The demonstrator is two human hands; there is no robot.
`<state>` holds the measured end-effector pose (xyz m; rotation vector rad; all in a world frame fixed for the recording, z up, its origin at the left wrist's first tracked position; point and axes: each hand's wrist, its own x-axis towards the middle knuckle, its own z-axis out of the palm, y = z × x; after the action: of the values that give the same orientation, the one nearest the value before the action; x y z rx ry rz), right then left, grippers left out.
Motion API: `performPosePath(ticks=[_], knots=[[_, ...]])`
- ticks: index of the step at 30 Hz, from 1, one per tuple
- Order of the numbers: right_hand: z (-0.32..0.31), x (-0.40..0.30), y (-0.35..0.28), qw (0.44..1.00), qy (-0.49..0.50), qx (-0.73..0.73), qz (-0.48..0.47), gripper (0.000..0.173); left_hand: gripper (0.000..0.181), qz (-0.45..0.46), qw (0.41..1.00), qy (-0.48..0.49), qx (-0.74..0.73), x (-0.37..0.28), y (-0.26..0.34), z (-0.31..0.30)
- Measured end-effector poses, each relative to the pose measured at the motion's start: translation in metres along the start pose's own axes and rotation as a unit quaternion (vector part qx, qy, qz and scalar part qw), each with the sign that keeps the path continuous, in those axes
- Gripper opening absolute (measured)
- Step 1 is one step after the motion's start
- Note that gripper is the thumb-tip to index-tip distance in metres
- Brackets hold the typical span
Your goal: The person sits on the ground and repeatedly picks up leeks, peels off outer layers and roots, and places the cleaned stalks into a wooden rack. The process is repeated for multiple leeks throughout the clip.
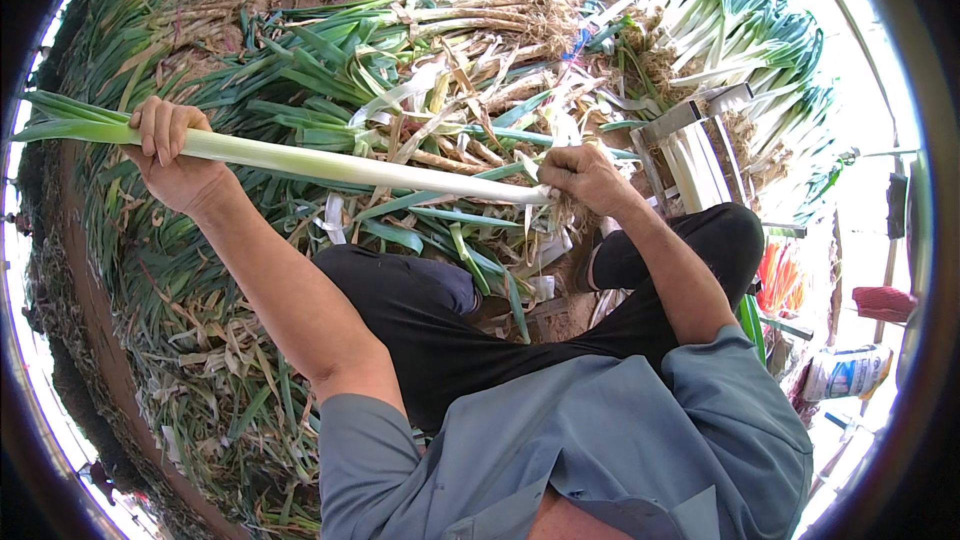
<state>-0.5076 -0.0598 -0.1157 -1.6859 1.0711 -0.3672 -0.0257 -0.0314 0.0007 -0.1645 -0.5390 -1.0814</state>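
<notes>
A long leek (360, 169) with a white shaft lies across the view in front of me, its green leaves to the left and its root end to the right. My left hand (169, 142) is closed around the shaft just below the leaves. At the root end, my right hand (589, 176) has its fingers pinched on the base, close to the hairy roots; exactly what the fingertips grip is hidden. Beneath the leek is a heap of untrimmed leeks (480, 11) with dry outer leaves and soil-brown roots.
Peeled white leeks (731, 37) are piled at the upper right. More leeks rest in a metal frame (671, 124) beside my right knee. Loose leaves (225, 375) cover the ground at lower left. Orange-red strips (780, 277) and a printed container (847, 373) are at right.
</notes>
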Motion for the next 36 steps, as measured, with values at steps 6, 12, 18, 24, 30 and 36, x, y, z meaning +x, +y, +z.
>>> performPosePath(ticks=[6, 12, 18, 24, 30, 36], knots=[[-0.008, -0.009, -0.014, 0.964, -0.124, 0.233, -0.011, 0.04, 0.041, -0.026, 0.999, 0.019, -0.031, 0.004, 0.012, -0.013], [-0.018, -0.034, -0.015, 0.953, -0.183, 0.24, 0.018, 0.045, 0.041, -0.025, 0.991, 0.102, -0.078, 0.006, 0.018, -0.03], [-0.024, -0.057, -0.001, 0.869, 0.189, 0.452, 0.07, 0.018, 0.05, 0.004, 0.986, 0.167, 0.026, 0.001, 0.03, -0.049], [-0.011, -0.088, 0.0, 0.868, 0.313, 0.368, 0.117, 0.019, 0.056, 0.009, 0.953, 0.266, 0.147, 0.01, 0.014, -0.055], [-0.029, -0.144, 0.019, 0.953, 0.253, 0.026, 0.165, 0.02, 0.051, 0.151, 0.851, 0.426, 0.269, 0.007, 0.038, -0.052], [0.001, -0.101, -0.07, 0.903, 0.275, -0.281, -0.173, 0.026, 0.045, 0.198, 0.833, 0.448, 0.257, 0.01, -0.017, -0.018]])
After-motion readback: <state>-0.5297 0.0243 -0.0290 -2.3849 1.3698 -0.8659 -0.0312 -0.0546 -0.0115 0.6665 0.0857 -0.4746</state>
